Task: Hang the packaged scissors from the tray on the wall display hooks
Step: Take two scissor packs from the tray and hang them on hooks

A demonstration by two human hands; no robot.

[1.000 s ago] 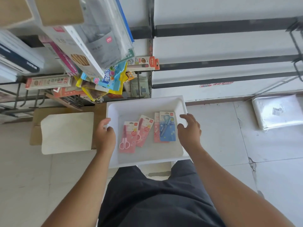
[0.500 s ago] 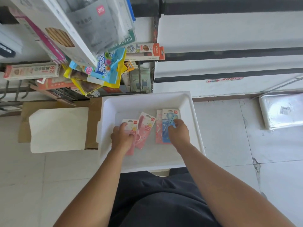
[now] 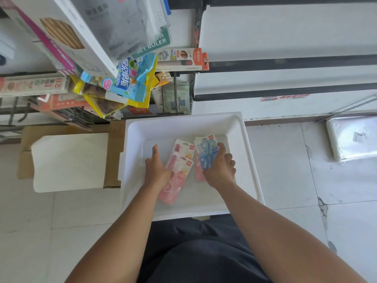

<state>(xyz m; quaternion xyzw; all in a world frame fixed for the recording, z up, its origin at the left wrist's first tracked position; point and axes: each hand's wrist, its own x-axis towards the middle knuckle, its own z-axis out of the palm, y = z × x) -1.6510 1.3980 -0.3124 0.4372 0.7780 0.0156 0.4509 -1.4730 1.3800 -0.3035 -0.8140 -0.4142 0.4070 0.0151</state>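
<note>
Hands (image 3: pixel 157 170) now lifting packs (image 3: pixel 207 154); "SET RULER" (image 3: pixel 152 44) above.

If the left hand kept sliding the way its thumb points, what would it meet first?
Probably the tray's far wall. The left hand points up the bare tray floor, with the pink packs beside it to the right; depth is unclear.

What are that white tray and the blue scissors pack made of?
The white tray looks like moulded plastic: smooth, faintly glossy, with rounded corners. The blue scissors pack seems to be printed card, probably under a clear plastic blister, though the shine is hard to confirm.
</note>
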